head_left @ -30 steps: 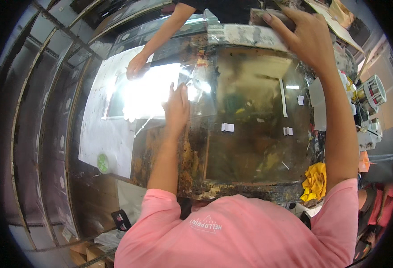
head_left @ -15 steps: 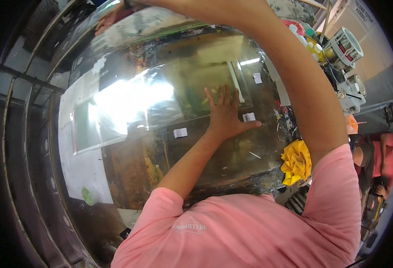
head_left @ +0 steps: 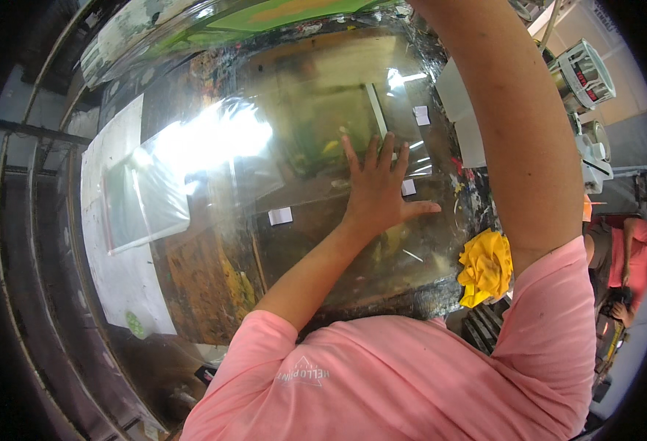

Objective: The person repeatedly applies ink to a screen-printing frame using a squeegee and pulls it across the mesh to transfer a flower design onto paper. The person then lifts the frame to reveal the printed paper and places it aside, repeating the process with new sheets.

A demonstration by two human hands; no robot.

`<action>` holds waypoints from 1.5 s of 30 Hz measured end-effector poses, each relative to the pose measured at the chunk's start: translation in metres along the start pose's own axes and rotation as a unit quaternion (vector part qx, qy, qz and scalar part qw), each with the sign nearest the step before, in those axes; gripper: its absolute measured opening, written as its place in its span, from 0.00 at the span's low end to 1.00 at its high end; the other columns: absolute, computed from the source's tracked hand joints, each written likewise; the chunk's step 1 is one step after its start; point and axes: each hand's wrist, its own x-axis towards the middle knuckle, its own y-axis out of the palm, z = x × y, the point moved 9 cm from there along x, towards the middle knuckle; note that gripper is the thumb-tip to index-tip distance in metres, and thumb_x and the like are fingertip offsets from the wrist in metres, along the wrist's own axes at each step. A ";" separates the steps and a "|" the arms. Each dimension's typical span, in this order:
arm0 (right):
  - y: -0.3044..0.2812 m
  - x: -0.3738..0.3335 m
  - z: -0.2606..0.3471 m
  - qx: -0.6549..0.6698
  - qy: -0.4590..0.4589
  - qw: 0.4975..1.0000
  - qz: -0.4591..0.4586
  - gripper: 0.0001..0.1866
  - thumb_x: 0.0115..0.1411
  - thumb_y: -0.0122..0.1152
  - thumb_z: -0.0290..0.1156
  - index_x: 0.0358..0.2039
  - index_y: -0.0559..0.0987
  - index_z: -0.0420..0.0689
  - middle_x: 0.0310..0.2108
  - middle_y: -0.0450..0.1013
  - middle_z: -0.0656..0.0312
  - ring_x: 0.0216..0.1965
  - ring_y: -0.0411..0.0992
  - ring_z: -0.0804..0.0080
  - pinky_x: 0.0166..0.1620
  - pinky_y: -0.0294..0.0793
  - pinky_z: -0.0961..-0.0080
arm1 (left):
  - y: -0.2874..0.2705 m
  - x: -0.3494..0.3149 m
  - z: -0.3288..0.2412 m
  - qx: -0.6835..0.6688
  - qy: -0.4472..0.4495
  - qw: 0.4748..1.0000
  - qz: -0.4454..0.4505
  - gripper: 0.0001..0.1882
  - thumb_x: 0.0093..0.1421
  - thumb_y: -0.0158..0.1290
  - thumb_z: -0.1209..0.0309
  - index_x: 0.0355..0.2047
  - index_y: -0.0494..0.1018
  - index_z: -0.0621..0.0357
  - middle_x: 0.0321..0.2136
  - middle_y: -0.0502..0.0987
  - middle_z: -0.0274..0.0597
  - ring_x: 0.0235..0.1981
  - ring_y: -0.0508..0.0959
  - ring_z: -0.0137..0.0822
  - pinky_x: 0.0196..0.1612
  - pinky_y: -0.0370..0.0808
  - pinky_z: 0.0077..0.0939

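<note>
My left hand (head_left: 379, 187) lies flat with its fingers spread on the glossy, paint-stained tabletop (head_left: 316, 253). Its fingertips reach a yellowish-green rectangular patch (head_left: 309, 103), below a narrow white strip (head_left: 376, 110). One small white tab (head_left: 409, 187) sits by the thumb, a second tab (head_left: 281, 216) left of the wrist and a third (head_left: 421, 115) farther back. Clear plastic bags or film (head_left: 147, 195), glaring with reflected light, spread to the left. My right arm stretches up past the top edge, so its hand is hidden. At the back is a shiny green panel with orange (head_left: 287, 15).
A crumpled yellow cloth (head_left: 485, 268) lies at the right table edge. Paint cans (head_left: 583, 73) and white containers (head_left: 594, 162) stand far right. White paper (head_left: 121, 287) covers the left side, beside a metal rack (head_left: 77, 242). A person in red (head_left: 632, 250) is at the right.
The right forearm has swung from across the top to nearly straight up, out of view. More of the green panel shows at the back. The left hand stays spread; the view has shifted slightly.
</note>
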 end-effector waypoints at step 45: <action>0.169 -0.245 0.044 0.184 0.051 0.929 0.317 0.18 0.65 0.68 0.49 0.41 0.87 0.45 0.40 0.81 0.53 0.42 0.78 0.47 0.45 0.77 0.54 | -0.126 -0.170 0.147 -0.018 -0.316 0.944 -0.092 0.50 0.38 0.80 0.42 0.60 0.80 0.54 0.44 0.77 0.41 0.50 0.76 0.45 0.57 0.70 0.45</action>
